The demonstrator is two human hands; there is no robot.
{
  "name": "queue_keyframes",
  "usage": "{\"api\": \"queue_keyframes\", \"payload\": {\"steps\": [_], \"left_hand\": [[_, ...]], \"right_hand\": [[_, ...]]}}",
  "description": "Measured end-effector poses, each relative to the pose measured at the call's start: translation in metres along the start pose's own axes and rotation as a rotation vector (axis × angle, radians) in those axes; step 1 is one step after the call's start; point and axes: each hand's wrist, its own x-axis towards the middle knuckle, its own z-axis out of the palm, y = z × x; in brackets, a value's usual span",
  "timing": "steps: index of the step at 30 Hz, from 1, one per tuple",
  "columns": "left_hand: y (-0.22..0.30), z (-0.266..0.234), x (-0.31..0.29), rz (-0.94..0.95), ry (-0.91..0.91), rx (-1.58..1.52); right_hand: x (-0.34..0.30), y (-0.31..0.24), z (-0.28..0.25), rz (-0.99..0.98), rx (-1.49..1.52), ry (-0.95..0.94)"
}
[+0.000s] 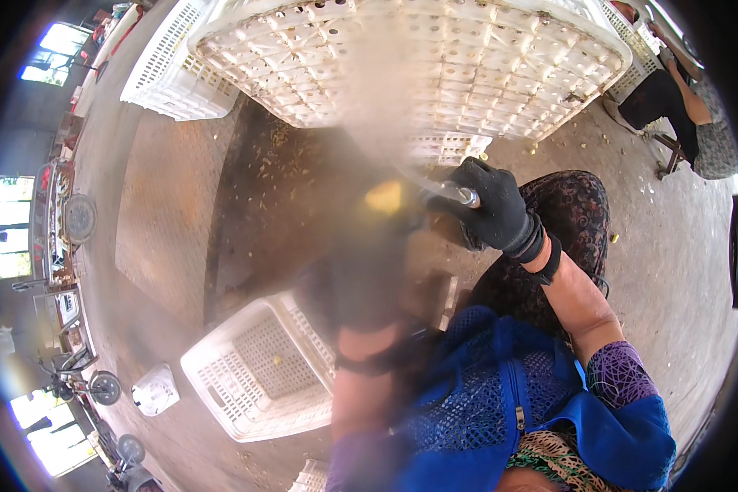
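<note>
My right hand [496, 205], in a black glove, is closed around a slim tool [469, 197] with a round metal end; what kind of tool it is cannot be made out. My left hand [377, 246], also dark-gloved, lies in a blurred streak that smears its fingers. A small yellow piece [383, 198] shows at that hand's far end, left of the right hand, and seems to be in its grip. Both hands are close together in front of my body, above the floor.
A large white crate [410, 74] stands tilted ahead, bottom side facing me, beside another white crate [176, 74]. One more white crate [262, 369] sits at lower left with a small yellow bit inside. Brown boards [168, 213] and scraps cover the floor. Another person [689, 115] sits at far right.
</note>
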Motion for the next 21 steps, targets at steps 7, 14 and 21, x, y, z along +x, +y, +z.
{"api": "queue_keyframes", "payload": {"steps": [7, 14, 21], "left_hand": [[-0.003, -0.006, 0.014, 0.495, -0.316, 1.084], [-0.013, -0.024, 0.018, 0.136, -0.054, 0.964], [-0.006, -0.009, 0.009, 0.128, -0.145, 0.924]], "right_hand": [[0.004, -0.006, -0.005, -0.023, 0.077, 0.018], [0.008, -0.016, -0.008, -0.171, 0.095, -0.038], [0.007, -0.011, -0.001, -0.12, 0.092, -0.066]]}}
